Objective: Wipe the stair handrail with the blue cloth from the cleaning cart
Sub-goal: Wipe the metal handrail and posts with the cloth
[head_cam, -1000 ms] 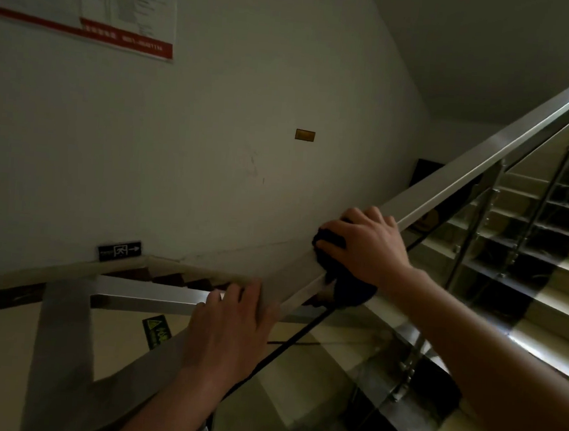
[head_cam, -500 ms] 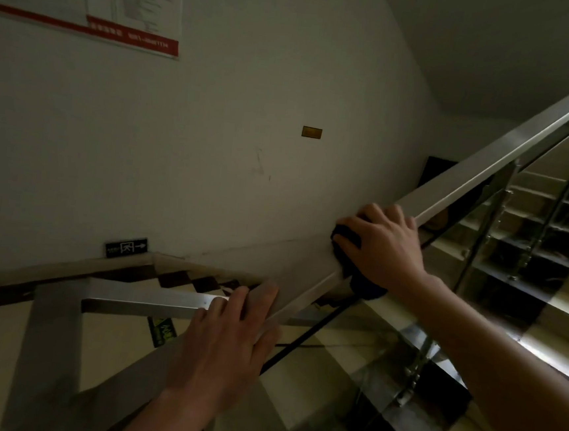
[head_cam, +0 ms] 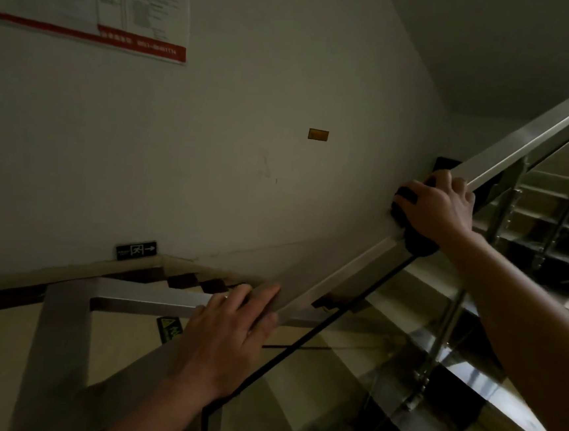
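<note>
A square steel handrail (head_cam: 336,271) slopes up from lower left to upper right in a dim stairwell. My right hand (head_cam: 437,208) presses a dark cloth (head_cam: 415,242) around the rail, high on the slope; the cloth looks nearly black in this light and bulges out below my palm. My left hand (head_cam: 227,337) rests flat on the rail lower down, fingers apart and wrapped over its top edge. The cleaning cart is out of sight.
A glass panel (head_cam: 346,392) with a dark edge hangs under the rail, held by steel posts (head_cam: 445,332). Tiled steps (head_cam: 514,400) rise on the right. The wall (head_cam: 212,157) on the left carries a notice board (head_cam: 88,2) and an exit sign (head_cam: 136,250).
My right hand has slid the cloth farther up the rail toward the upper right. My left hand has stayed on the lower part of the rail.
</note>
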